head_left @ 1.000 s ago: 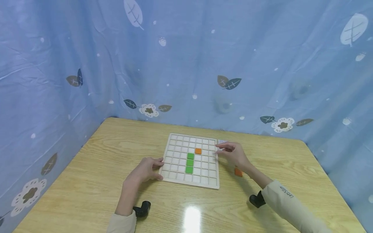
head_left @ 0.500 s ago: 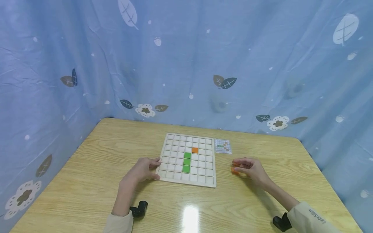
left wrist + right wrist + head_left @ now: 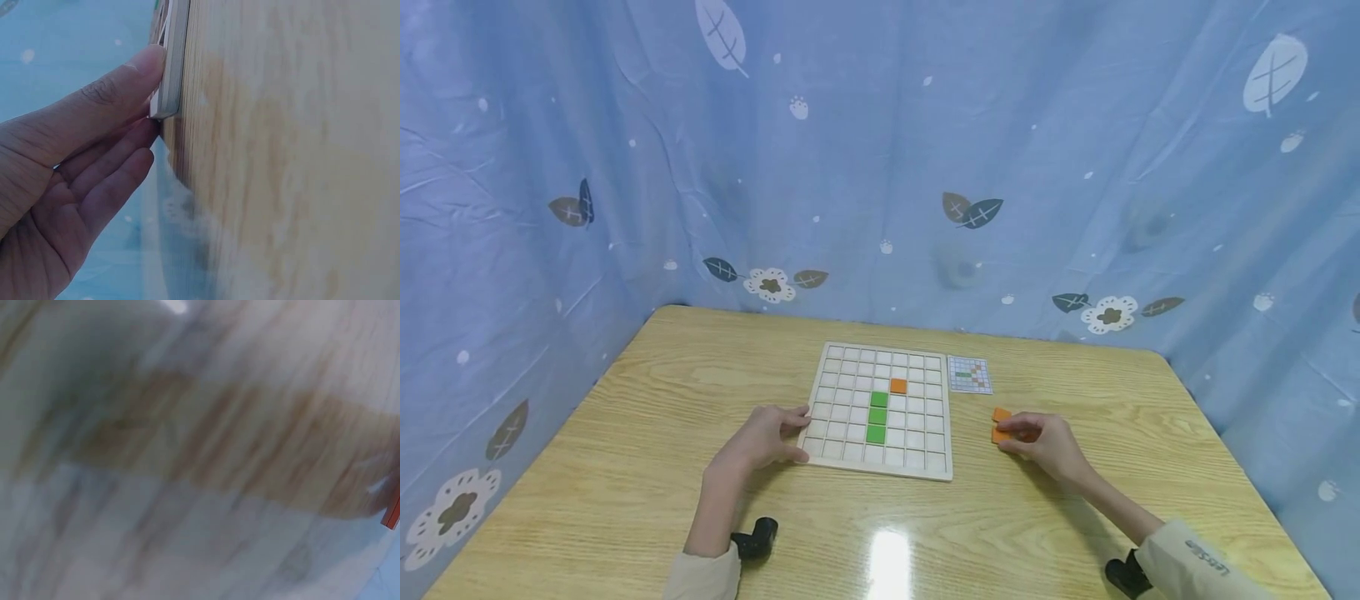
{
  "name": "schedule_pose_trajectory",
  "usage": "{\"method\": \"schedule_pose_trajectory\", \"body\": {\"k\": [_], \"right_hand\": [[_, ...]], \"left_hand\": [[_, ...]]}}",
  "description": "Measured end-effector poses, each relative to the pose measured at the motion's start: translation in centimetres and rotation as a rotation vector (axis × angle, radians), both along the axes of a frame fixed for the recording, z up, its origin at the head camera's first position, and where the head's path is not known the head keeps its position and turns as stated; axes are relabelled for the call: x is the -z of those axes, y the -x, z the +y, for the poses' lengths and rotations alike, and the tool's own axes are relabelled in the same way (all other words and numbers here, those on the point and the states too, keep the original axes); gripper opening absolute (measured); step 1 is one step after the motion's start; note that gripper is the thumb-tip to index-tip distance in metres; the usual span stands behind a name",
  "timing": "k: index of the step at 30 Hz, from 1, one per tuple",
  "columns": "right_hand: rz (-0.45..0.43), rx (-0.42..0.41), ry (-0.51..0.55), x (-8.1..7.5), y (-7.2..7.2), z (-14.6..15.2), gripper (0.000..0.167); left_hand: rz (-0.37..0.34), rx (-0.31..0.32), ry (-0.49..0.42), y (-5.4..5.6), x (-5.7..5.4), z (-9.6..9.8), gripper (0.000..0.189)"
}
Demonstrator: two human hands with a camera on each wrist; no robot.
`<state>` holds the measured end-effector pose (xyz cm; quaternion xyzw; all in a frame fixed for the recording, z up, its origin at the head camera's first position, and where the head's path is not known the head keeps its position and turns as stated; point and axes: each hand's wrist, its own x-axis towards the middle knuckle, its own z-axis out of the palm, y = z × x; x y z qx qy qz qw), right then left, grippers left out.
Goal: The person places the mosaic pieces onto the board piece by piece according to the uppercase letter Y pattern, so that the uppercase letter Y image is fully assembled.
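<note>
My left hand (image 3: 767, 437) holds the left side of a pale wooden grid board (image 3: 808, 464), thumb near its front corner. In the left wrist view, the thumb (image 3: 119, 87) lies against the board's edge (image 3: 170, 87), with the fingers behind and below it. On the board are a column of several green tiles (image 3: 877, 416) and one orange tile (image 3: 898, 386). To the right of the board, my right hand (image 3: 1043, 440) pinches an orange tile (image 3: 999, 435) low over the table. Another orange tile (image 3: 1002, 413) lies just beyond its fingers. The right wrist view catches orange tile edges (image 3: 392, 514) at its border.
A small printed pattern card (image 3: 970, 375) lies at the board's right back corner. The wooden table (image 3: 730, 350) runs back to a blue leaf-print curtain (image 3: 850, 150). Black wrist devices (image 3: 756, 537) sit under both forearms.
My right hand has left the board's right edge and moved right and nearer to the orange tiles, uncovering the card. Two orange tiles now show side by side. The left hand stays at the board.
</note>
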<state>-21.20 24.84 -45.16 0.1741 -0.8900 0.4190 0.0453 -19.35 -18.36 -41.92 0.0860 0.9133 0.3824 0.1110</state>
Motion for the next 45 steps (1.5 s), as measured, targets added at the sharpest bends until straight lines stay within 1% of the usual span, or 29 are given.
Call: {"method": "schedule_pose_trajectory", "body": {"k": [3, 6, 9, 13, 15, 20, 27, 31, 36, 41, 45], "right_hand": [[0.032, -0.015, -0.001, 0.2, 0.0, -0.1, 0.019], [0.060, -0.031, -0.024, 0.2, -0.1, -0.2, 0.020], [0.073, -0.027, -0.064, 0.1, -0.2, -0.3, 0.023], [0.079, -0.046, -0.112, 0.0, -0.1, -0.5, 0.019], [0.100, -0.065, -0.132, -0.1, 0.0, -0.6, 0.016], [0.095, -0.099, -0.130, -0.3, 0.4, -0.7, 0.019], [-0.040, -0.106, 0.018, -1.1, 1.5, -1.3, 0.019], [-0.061, -0.088, 0.043, -1.6, 2.4, -1.9, 0.019], [-0.123, -0.080, 0.097, -2.0, 3.9, -3.0, 0.023], [-0.178, -0.125, 0.167, -2.0, 5.3, -3.6, 0.027], [-0.204, -0.129, 0.217, -2.0, 6.4, -4.3, 0.029]], "left_hand": [[-0.006, -0.001, 0.004, 0.0, -0.1, 0.0, 0.059], [-0.009, -0.006, 0.003, 0.0, -0.1, 0.1, 0.059], [-0.007, -0.008, 0.004, 0.0, -0.1, 0.1, 0.059], [-0.002, -0.012, 0.002, 0.0, 0.0, 0.1, 0.060], [0.000, -0.014, -0.001, 0.0, 0.1, 0.1, 0.060], [0.008, -0.012, -0.003, 0.0, 0.1, 0.0, 0.059], [0.010, -0.015, 0.008, 0.0, 0.1, 0.1, 0.060], [0.005, -0.016, 0.007, 0.0, 0.0, 0.1, 0.059], [0.001, -0.020, 0.013, -0.1, -0.1, -0.1, 0.059], [0.000, -0.011, 0.006, -0.1, -0.2, -0.1, 0.058], [0.011, -0.008, 0.007, 0.1, 0.0, 0.0, 0.058]]}}
